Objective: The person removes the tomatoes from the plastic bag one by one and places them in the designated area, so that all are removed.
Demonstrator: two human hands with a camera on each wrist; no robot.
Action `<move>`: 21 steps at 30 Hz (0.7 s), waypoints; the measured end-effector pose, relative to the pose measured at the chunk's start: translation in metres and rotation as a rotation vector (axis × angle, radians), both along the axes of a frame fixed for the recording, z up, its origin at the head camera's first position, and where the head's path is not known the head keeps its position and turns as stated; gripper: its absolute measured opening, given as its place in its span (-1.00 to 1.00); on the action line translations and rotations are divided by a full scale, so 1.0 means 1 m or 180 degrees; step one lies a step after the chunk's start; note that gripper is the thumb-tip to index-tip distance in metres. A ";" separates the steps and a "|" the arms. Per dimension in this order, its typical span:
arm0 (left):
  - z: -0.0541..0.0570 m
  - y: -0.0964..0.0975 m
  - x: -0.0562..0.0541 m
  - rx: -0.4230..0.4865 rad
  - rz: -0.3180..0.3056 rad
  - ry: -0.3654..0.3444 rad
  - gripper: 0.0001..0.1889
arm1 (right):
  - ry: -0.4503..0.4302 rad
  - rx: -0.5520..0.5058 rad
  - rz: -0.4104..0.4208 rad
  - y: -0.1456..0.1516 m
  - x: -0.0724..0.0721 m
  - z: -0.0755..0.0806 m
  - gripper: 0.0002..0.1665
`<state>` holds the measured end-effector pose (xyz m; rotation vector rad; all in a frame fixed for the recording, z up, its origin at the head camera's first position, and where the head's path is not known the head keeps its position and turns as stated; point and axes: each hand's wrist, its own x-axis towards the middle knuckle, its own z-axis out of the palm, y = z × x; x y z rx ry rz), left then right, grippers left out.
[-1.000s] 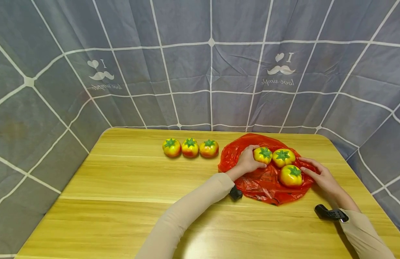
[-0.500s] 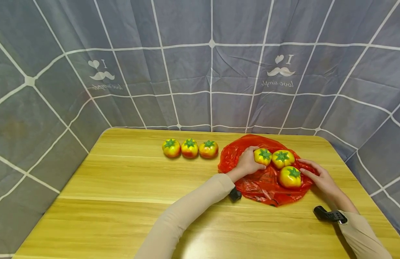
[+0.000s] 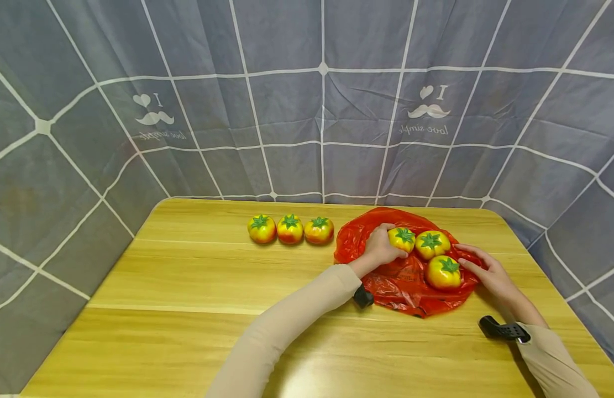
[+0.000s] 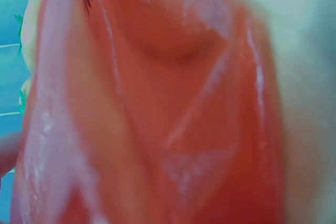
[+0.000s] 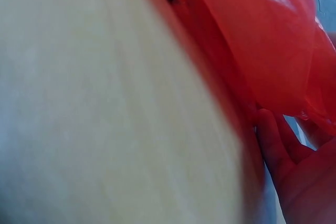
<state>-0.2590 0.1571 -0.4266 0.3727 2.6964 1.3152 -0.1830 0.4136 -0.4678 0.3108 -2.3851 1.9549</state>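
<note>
A crumpled red plastic bag lies spread flat on the wooden table, with three shiny yellow tomatoes on it. My left hand grips the left tomato, thumb in front and fingers round its far left side. Beside that sits the back tomato, and nearer me the front tomato. From the right, my right hand reaches over the bag's edge with fingers extended, its thumb at the front tomato. Red plastic fills most of the left wrist view. In the right wrist view, fingertips meet the plastic's edge.
Three more yellow-red tomatoes stand in a row at the back of the table, left of the bag. A grey curtain with white lines hangs behind and at both sides. Black straps sit at the wrists.
</note>
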 end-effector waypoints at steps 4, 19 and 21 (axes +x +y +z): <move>0.005 -0.003 0.004 0.0046 -0.0038 0.0042 -0.24 | 0.0038 0.0016 -0.0004 0.000 0.001 0.000 -0.57; 0.021 -0.030 0.021 0.0431 -0.0001 0.0281 -0.25 | -0.0069 -0.0302 0.0051 -0.001 0.003 -0.001 -0.56; 0.022 -0.035 0.023 0.0511 0.0038 0.0294 -0.24 | -0.0095 -0.0326 0.0057 -0.001 0.002 -0.001 -0.56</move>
